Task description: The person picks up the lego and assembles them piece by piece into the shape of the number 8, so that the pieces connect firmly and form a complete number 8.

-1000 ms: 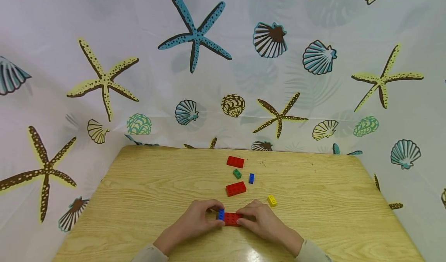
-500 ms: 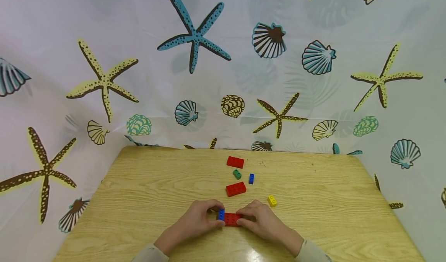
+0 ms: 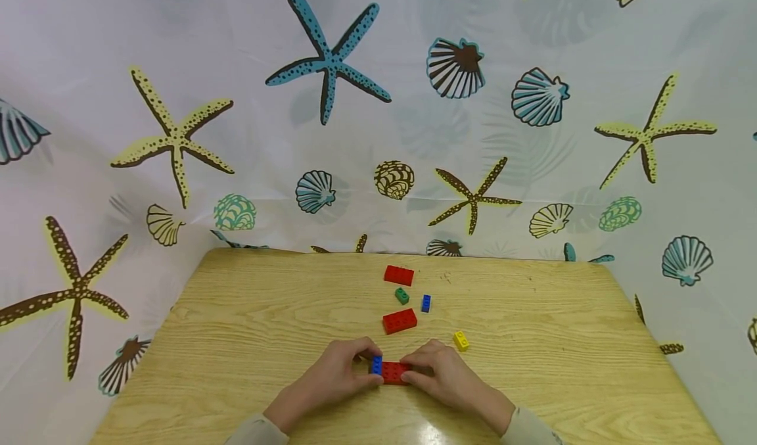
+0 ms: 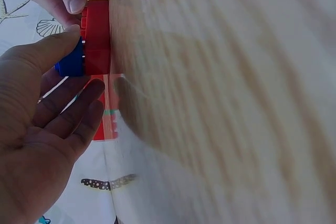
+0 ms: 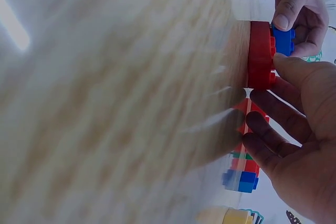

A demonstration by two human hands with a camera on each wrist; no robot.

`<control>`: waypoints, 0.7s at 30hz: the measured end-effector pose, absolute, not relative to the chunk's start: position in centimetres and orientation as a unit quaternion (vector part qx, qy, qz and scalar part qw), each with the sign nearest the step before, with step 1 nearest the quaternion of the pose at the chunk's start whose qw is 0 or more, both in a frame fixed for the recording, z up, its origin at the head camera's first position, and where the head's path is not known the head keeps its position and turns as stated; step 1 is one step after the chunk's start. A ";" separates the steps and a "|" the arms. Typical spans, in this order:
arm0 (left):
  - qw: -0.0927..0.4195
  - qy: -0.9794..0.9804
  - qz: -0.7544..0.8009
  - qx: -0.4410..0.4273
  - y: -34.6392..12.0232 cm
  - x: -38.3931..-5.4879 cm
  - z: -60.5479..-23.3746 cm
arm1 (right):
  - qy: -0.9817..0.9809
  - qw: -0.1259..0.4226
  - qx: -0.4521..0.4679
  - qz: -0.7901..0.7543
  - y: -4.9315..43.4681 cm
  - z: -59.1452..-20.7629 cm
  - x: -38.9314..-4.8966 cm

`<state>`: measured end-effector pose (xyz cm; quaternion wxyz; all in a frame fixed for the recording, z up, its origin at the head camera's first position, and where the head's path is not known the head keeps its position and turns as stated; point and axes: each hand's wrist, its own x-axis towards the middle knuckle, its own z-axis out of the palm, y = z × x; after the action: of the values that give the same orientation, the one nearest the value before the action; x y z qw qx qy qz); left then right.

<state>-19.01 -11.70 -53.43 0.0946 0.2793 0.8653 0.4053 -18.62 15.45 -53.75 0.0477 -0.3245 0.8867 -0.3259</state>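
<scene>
Near the front of the table lies a long red toy brick (image 3: 393, 373), with a small blue brick (image 3: 376, 365) across the studs at its left end. My left hand (image 3: 332, 377) pinches the blue brick between thumb and fingers. At the other end my right hand (image 3: 446, 374) holds the red brick. In the left wrist view the blue brick (image 4: 71, 62) sits against the studded side of the red brick (image 4: 98, 38); whether it is fully pressed down, I cannot tell. The right wrist view shows my right thumb on the red brick's (image 5: 259, 53) studs.
Beyond my hands lie a second red brick (image 3: 399, 321), a green brick (image 3: 402, 295), another blue brick (image 3: 426, 303) and a red brick (image 3: 399, 275) farther back. A yellow brick (image 3: 461, 340) is beside my right hand. A patterned curtain (image 3: 367, 136) surrounds the wooden table (image 3: 266, 313).
</scene>
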 end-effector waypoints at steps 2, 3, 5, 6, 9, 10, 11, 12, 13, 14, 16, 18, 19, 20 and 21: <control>0.093 0.865 0.407 0.279 -11.7 -19.0 -53.4 | 0.887 0.048 -0.325 -0.326 15.4 -53.7 -18.7; 0.092 0.865 0.407 0.280 -11.7 -19.0 -53.4 | 0.886 0.048 -0.325 -0.326 15.4 -53.7 -18.7; 0.090 0.865 0.406 0.280 -11.7 -19.0 -53.4 | 0.887 0.050 -0.325 -0.325 15.4 -53.7 -18.7; 0.089 0.865 0.406 0.281 -11.7 -19.0 -53.5 | 0.887 0.051 -0.325 -0.324 15.4 -53.6 -18.7; 0.087 0.865 0.405 0.282 -11.7 -19.0 -53.6 | 0.889 0.053 -0.323 -0.320 15.5 -53.7 -18.7; 0.086 0.865 0.406 0.283 -11.7 -19.0 -53.6 | 0.890 0.053 -0.323 -0.318 15.5 -53.7 -18.8; 0.085 0.864 0.407 0.284 -11.7 -19.1 -53.7 | 0.890 0.053 -0.323 -0.318 15.5 -53.7 -18.8; 0.085 0.864 0.407 0.284 -11.7 -19.1 -53.7 | 0.889 0.054 -0.323 -0.319 15.5 -53.7 -18.8; 0.084 0.863 0.408 0.286 -11.7 -19.1 -53.7 | 0.889 0.054 -0.323 -0.320 15.5 -53.8 -18.8; 0.083 0.863 0.408 0.287 -11.7 -19.1 -53.7 | 0.889 0.054 -0.323 -0.321 15.5 -53.8 -18.8; 0.083 0.862 0.408 0.289 -11.7 -19.2 -53.8 | 0.888 0.055 -0.323 -0.323 15.5 -53.8 -18.8; 0.085 0.863 0.406 0.289 -11.7 -19.2 -53.7 | 0.887 0.056 -0.323 -0.324 15.5 -53.8 -18.8; 0.086 0.863 0.406 0.289 -11.7 -19.2 -53.7 | 0.888 0.056 -0.323 -0.324 15.5 -53.9 -18.9; 0.088 0.863 0.405 0.289 -11.7 -19.2 -53.7 | 0.888 0.056 -0.323 -0.323 15.5 -53.9 -18.9; 0.090 0.863 0.404 0.289 -11.7 -19.2 -53.7 | 0.888 0.056 -0.323 -0.323 15.5 -53.9 -18.9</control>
<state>-19.18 -11.71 -53.69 0.0895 0.2886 0.8634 0.4040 -18.88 15.52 -53.91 0.0565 -0.3233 0.8878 -0.3225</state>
